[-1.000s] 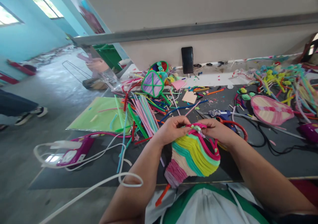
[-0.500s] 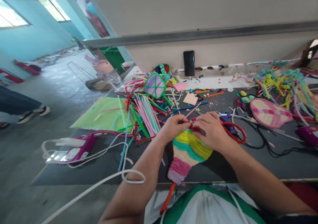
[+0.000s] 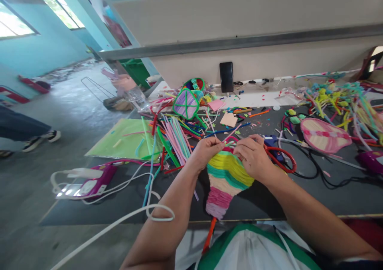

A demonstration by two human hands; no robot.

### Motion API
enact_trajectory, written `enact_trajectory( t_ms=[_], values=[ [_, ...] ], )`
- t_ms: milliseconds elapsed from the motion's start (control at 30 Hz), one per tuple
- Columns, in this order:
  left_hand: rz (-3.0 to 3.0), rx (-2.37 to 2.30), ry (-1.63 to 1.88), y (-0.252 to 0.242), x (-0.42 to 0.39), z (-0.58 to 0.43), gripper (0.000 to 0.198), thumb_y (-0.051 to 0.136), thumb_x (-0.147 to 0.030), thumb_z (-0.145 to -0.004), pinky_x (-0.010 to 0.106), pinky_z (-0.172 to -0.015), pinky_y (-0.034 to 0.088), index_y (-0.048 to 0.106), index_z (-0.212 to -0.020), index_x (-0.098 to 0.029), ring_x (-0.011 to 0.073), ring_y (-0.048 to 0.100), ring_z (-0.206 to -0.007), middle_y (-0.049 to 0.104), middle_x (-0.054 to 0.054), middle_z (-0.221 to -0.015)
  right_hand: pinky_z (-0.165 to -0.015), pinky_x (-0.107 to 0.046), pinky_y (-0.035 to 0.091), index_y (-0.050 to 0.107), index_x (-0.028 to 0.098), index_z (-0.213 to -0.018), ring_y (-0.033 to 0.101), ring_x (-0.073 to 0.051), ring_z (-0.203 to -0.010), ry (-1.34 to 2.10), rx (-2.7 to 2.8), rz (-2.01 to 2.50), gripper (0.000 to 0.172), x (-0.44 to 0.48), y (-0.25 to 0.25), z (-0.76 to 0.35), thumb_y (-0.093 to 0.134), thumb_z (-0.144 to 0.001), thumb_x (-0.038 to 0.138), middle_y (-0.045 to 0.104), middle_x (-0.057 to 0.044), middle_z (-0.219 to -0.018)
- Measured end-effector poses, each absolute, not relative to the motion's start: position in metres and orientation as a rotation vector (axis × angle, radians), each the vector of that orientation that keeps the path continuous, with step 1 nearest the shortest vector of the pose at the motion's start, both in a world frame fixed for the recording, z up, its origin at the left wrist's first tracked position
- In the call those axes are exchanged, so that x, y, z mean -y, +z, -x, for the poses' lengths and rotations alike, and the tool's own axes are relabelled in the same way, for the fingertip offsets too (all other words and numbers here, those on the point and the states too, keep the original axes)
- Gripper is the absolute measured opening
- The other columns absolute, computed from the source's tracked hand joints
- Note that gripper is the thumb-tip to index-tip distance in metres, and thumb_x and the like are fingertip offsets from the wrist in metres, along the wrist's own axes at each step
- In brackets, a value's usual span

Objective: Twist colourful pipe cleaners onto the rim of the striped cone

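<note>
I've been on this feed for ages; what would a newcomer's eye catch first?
Probably the brightly striped craft piece, held at its far edge by the left hand and right hand near the front of the dark table. Next, the black phone upright before the pale panel, and the pink-rimmed oval lying to the right.

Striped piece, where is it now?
Head view, below and right of centre: the striped piece is by the table's near edge, its far end between the left hand and right hand.

Dark tabletop (image 3: 347, 202): green sheet (image 3: 101, 147), probable pipe cleaners (image 3: 176, 139)
</note>
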State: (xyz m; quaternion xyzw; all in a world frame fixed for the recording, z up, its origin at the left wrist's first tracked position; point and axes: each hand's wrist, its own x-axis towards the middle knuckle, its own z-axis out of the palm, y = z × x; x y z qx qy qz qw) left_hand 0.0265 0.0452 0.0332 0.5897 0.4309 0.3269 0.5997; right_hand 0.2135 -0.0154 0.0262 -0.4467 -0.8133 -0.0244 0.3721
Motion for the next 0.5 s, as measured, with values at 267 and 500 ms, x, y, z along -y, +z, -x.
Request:
enact_trajectory(
  t_ms=[267, 500],
  values=[
    [-1.373, -0.928, 0.69, 0.0302, -0.0465, -0.0245, 0.032, 0.073, -0.041, -0.068, 0.02, -0.052, 0.036, 0.06, -0.074, -0.012, 0.0072, 0.048, -0.052, 0.056, -0.003, -0.059, -0.07, -0.031, 0.041, 0.054, 0.021, -0.072, 0.054, -0.016, -0.073, 0.405, 1.664, 1.18, 0.012, 0.0111, 0.0322, -0.2152, 0.053, -0.083, 0.015, 0.057, -0.003, -0.075],
    [-1.325, -0.778, 0.569, 0.0354, -0.0445, -0.0203, 0.041, 0.075, -0.039, -0.067, 0.024, -0.067, 0.046, 0.066, -0.097, -0.014, 0.0122, 0.06, -0.069, 0.067, 0.001, -0.08, -0.072, -0.031, 0.04, 0.056, 0.021, -0.075, 0.054, -0.017, -0.075, 0.394, 1.593, 1.256, 0.009, 0.0108, 0.0336, -0.2185, 0.054, -0.083, 0.017, 0.057, -0.003, -0.078]
  ],
)
